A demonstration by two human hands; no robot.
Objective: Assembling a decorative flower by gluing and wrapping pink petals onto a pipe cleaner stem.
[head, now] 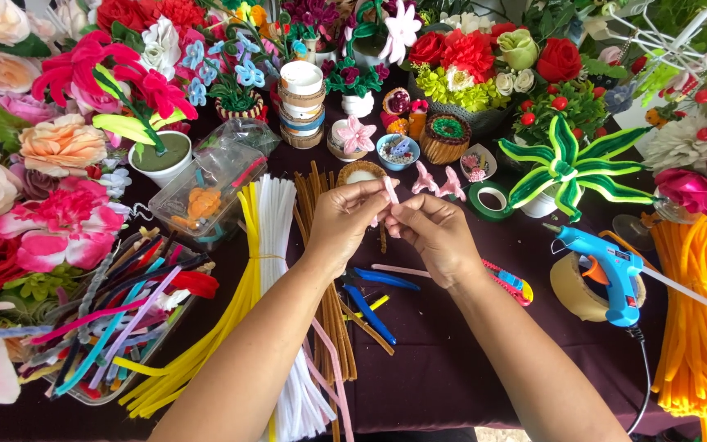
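Observation:
My left hand [345,219] and my right hand [431,231] meet over the middle of a dark table [452,360]. Together they pinch a short pale pink pipe cleaner piece [391,191] between thumbs and fingertips. Under my left forearm lie bundles of white pipe cleaners [276,229], yellow pipe cleaners [243,278] and brown pipe cleaners [321,213]. Blue-handled pliers [374,299] rest just below my hands, and a loose pink pipe cleaner [403,270] lies beside them. Two small pink folded flower pieces [439,182] sit right behind my right hand.
A blue hot glue gun [611,274] leans on a tape roll [574,288] at right, near orange pipe cleaners [693,319]. A utility knife [511,282], green tape roll [491,199], clear box [210,184], and a tray of mixed pipe cleaners [116,327] lie around. Artificial flowers [59,147] crowd the back and left.

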